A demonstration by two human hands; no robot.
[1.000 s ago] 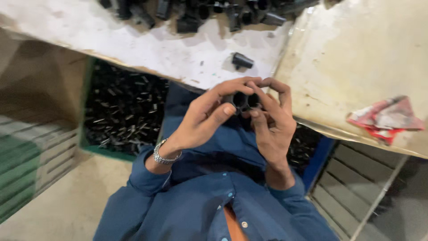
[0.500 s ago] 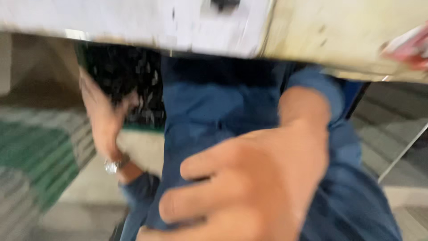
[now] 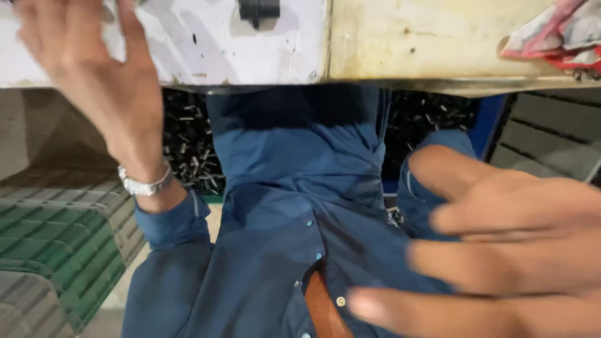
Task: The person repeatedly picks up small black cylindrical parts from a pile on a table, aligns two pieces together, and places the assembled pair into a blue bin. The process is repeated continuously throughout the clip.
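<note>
At the near edge of the white worktop (image 3: 188,56), the left hand (image 3: 94,81) is raised with its fingers spread and nothing in them, the palm covering the left end of the board and a metal watch (image 3: 145,185) showing on the wrist. The right hand (image 3: 501,250) hangs very close to the camera at the lower right, blurred, its fingers loosely spread and pointing left over the blue shirt (image 3: 288,206); it holds nothing that can be seen.

A small black cylindrical part (image 3: 258,9) lies on the white worktop near its far edge, just right of the left hand and apart from it. It is the nearest loose piece to either hand. Beyond the seam, the yellowish worktop (image 3: 407,44) carries a red and white rag (image 3: 557,31) at its right corner.

Under the worktop, a bin of dark metal pieces (image 3: 188,150) sits beside the left forearm, with green slatted crates (image 3: 56,244) lower left.

To take the black part cleanly, I judge the left hand should come in from the side and pinch it across its width, since it looks round enough to roll on the flat board.
</note>
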